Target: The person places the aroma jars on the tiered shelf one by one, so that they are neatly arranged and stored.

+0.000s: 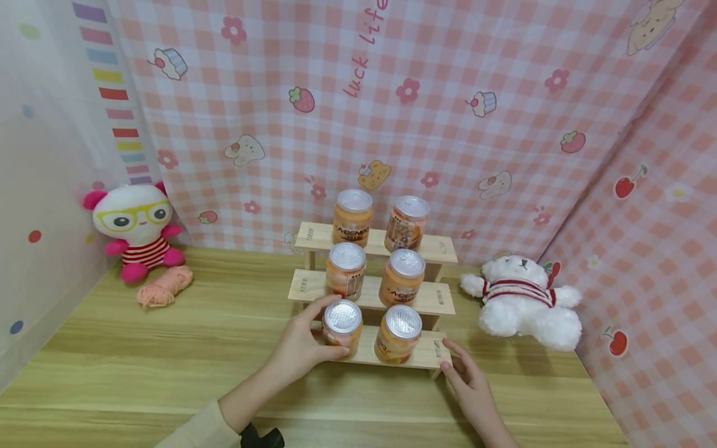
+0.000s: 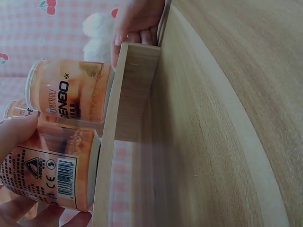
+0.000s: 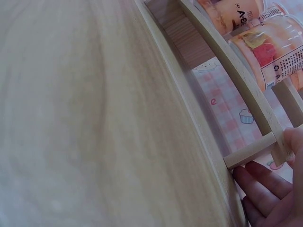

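Observation:
A three-tier wooden stand holds orange cans with silver lids, two on each tier. My left hand grips the front-left can, its thumb in front and fingers around the far side. In the left wrist view that can shows a barcode and stands on the board. Beside it is the front-right can, apart from both hands. At the right end of the lowest tier, my right hand pinches the board. The right wrist view has its thumb on the board and fingers beneath, by the leg.
Behind stand the middle-tier cans and top-tier cans. A white plush bear lies at right. At left sit a panda plush and pink yarn. A checked cloth hangs behind the wooden table.

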{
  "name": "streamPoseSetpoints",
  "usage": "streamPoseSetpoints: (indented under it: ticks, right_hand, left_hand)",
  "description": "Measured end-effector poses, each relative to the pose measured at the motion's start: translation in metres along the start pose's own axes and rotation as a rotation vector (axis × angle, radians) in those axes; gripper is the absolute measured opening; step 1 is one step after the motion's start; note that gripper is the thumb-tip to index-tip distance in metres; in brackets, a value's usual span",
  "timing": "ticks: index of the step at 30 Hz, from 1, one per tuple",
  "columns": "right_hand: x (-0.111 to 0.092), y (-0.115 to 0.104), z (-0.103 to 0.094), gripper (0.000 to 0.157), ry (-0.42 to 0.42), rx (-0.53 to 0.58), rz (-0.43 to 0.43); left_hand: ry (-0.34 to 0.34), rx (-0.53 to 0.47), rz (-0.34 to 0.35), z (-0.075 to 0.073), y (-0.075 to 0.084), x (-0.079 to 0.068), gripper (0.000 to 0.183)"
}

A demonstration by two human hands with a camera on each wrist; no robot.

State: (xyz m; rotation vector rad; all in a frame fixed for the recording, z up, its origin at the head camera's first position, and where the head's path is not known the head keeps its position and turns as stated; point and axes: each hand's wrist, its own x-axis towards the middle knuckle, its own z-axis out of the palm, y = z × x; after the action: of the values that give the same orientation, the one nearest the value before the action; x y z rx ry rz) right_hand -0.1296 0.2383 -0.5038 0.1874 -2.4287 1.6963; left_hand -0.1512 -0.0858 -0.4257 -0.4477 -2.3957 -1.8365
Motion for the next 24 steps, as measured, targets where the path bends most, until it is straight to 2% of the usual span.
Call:
streamPoseSetpoints:
  ticks: [12, 18, 24]
  right_hand:
    - [-0.0014, -0.0023, -0.0007, 0.039, -0.003, 0.019, -0.029]
    - [-0.0019, -0.0018, -0.0008, 0.040, 0.002, 0.013, -0.027]
    - [-0.0025, -0.0027, -0.0010, 0.040, 0.001, 0.020, -0.020]
  left_hand:
    - [-0.038, 0.031, 0.000, -0.0011, -0.0013, 0.0019, 0.086]
    - [-0.045, 0.077, 0.014, -0.0015, 0.0006, 0.0012, 0.086]
    - [-0.054, 0.080, 0.033, -0.0017, -0.0013, 0.0006, 0.089]
